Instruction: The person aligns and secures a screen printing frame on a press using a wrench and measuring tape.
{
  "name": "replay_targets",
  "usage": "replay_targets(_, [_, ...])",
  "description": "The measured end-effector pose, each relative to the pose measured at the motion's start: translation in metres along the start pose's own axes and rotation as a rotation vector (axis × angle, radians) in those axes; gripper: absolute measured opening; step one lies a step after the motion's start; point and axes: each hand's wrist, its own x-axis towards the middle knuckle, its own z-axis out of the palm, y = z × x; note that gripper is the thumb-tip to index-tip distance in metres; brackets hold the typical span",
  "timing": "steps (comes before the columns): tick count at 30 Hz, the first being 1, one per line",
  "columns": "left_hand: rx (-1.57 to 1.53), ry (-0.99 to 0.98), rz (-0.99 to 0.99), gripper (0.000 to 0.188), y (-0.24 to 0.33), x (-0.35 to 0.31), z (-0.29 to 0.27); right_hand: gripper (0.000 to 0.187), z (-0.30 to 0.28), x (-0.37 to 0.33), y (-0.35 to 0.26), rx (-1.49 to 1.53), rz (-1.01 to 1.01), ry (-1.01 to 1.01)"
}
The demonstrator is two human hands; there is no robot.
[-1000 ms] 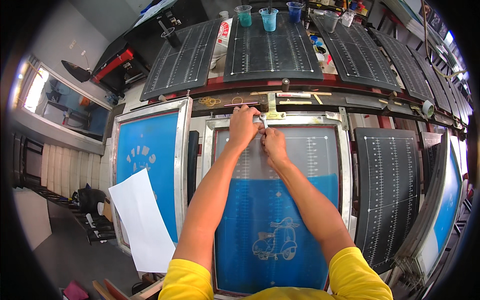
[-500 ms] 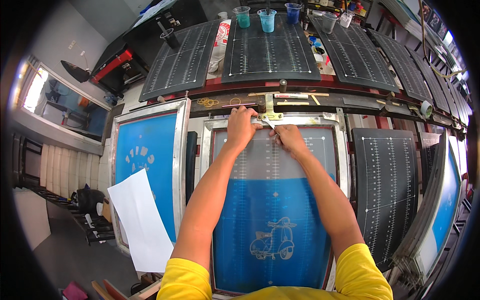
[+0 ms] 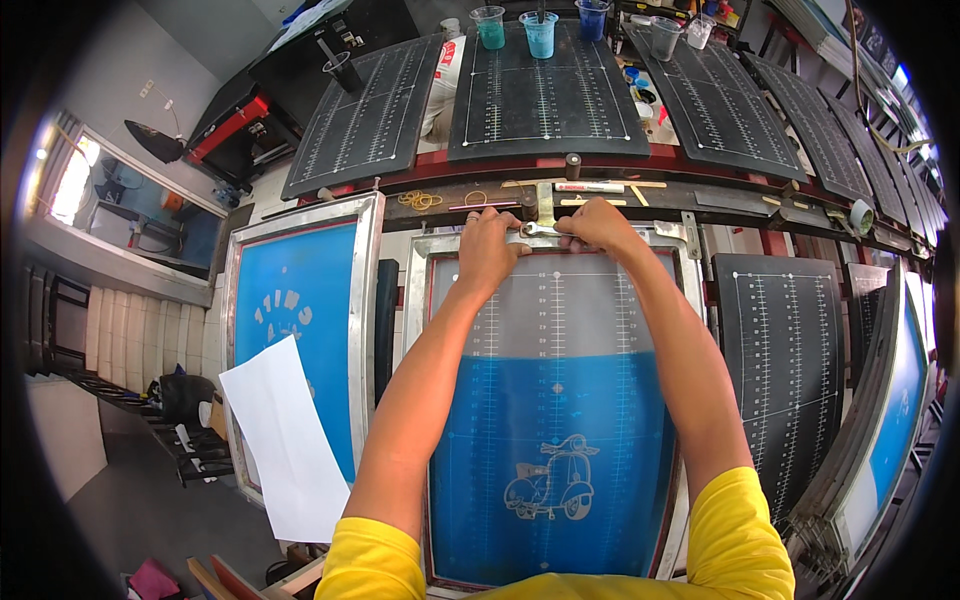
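A silkscreen with a metal frame (image 3: 690,330) lies before me, its mesh grey above and blue below, with a pale scooter drawing (image 3: 550,480). My left hand (image 3: 486,250) is curled over the frame's top bar, thumb close to the wrench's head. My right hand (image 3: 600,228) grips a silver wrench (image 3: 543,231), which lies nearly level along the top bar. The wrench's ring end sits at the foot of an upright metal bracket (image 3: 545,203) that meets the frame. My right fingers hide the wrench's other end.
Another blue silkscreen (image 3: 295,260) stands at left, a white paper sheet (image 3: 285,440) across it. Black ruled boards (image 3: 545,100) line the far side, bearing ink cups such as a light blue one (image 3: 540,36). Rubber bands (image 3: 420,200) and a marker (image 3: 590,187) rest on the dark beam.
The wrench has swung from slanting down toward me to nearly level. My right hand has moved up and right with it, while my left hand stays at the top bar.
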Motion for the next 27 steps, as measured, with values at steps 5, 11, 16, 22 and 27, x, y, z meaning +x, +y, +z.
replay_targets(5, [-0.002, 0.015, 0.000, 0.037, -0.001, -0.001, 0.000, 0.026, 0.002, 0.008, -0.002, -0.114, -0.037, 0.013])
replay_targets(11, [-0.004, 0.050, 0.003, 0.039, -0.001, -0.003, 0.003, 0.027, 0.020, 0.005, 0.018, -0.221, -0.112, 0.185])
replay_targets(16, [-0.009, 0.071, 0.015, 0.039, -0.002, -0.004, 0.006, 0.028, 0.026, -0.004, 0.019, -0.207, -0.097, 0.180])
replay_targets(22, [-0.008, 0.086, 0.027, 0.036, -0.001, -0.004, 0.009, 0.029, 0.047, -0.013, 0.032, -0.081, -0.050, 0.304])
replay_targets(27, [-0.007, 0.104, 0.008, 0.038, -0.005, -0.007, 0.011, 0.029, 0.075, -0.029, 0.029, 0.012, -0.055, 0.424])
